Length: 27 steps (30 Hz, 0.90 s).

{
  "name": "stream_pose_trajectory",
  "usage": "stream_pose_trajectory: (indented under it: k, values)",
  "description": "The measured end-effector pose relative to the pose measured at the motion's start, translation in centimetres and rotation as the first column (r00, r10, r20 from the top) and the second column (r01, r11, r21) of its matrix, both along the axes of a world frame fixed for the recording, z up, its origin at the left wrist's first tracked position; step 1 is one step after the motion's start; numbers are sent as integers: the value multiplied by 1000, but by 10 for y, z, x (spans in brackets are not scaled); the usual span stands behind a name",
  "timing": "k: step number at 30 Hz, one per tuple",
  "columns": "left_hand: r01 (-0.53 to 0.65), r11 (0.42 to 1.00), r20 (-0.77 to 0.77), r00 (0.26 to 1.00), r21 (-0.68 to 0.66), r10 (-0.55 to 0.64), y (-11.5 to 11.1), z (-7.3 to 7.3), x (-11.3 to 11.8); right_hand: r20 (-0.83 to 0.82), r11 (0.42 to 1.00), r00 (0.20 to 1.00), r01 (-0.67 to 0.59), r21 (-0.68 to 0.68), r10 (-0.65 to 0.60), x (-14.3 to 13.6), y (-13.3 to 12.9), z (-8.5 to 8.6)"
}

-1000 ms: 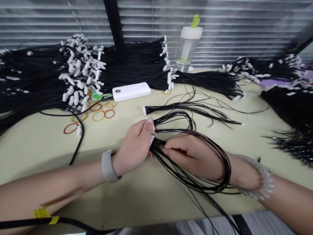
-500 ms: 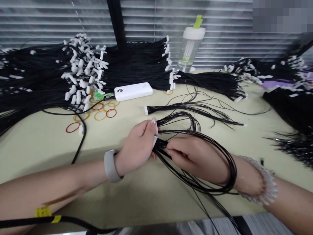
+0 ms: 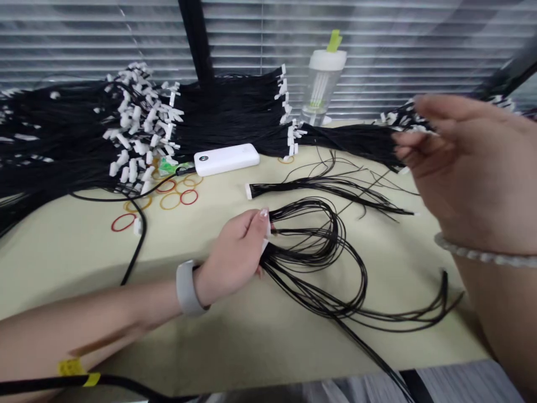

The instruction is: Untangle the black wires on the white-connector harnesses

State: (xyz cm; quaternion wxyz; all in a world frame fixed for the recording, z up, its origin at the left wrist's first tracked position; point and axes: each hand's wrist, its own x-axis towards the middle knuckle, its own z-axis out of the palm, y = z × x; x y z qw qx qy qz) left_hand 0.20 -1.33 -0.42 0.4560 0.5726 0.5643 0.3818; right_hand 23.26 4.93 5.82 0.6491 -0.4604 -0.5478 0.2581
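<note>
My left hand (image 3: pixel 237 246) is closed on the white connectors (image 3: pixel 265 244) of a black wire harness (image 3: pixel 335 229). The wires curve out to the right in loops, and some loose ends trail toward the table's front edge. My right hand (image 3: pixel 465 162) is raised at the right, fingers curled together. A thin straight black wire (image 3: pixel 364 194) runs from the harness up toward its fingertips, and the hand appears to pinch it; the grip itself is blurred. Just beyond the looped harness, another wire bundle (image 3: pixel 319 186) with a white connector lies on the table.
Big stacks of black cables (image 3: pixel 235 112) with white connectors line the back. A white power bank (image 3: pixel 226 159), red and yellow rubber bands (image 3: pixel 170 200) and a clear bottle (image 3: pixel 323 84) stand or lie before them. A thick black cable (image 3: pixel 138 246) crosses the left side.
My right hand has left the looped wires near the connectors and moved up and right, a thin wire stretching toward it. The loops now rest on the table. My left hand stays in place.
</note>
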Motion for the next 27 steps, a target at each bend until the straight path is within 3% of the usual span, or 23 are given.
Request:
stream_pose_trajectory:
  k: [1,3,6,9,12,15,18,27]
  values:
    - [4,1000,-6,1000,10,-4,0,-1,0,-81,1000,997,7,-7,-7,1,1,0]
    - [10,1000,-22,1000,24,-10,0,-2,0,-73,999,997,12,-51,-16,-2,-1,-1]
    - [14,1000,-21,1000,9,-14,0,-1,0,179,986,975,-110,-122,131,-16,-13,-6]
    - [22,1000,-12,1000,-15,-22,-1,0,1,537,939,770,-275,-208,344,-32,-29,-13]
    - [26,999,-20,999,-26,-26,-1,2,1,802,930,502,-326,-171,323,-42,-37,-19]
    - [22,999,-30,999,-27,-22,-1,3,1,872,904,381,-401,-145,309,-47,-39,-23]
    - [33,999,-52,998,-15,-33,0,3,1,869,882,345,-433,-188,355,-50,-39,-26]
    - [76,997,-88,993,13,-74,-2,4,1,888,896,325,-406,-180,326,-54,-42,-35]
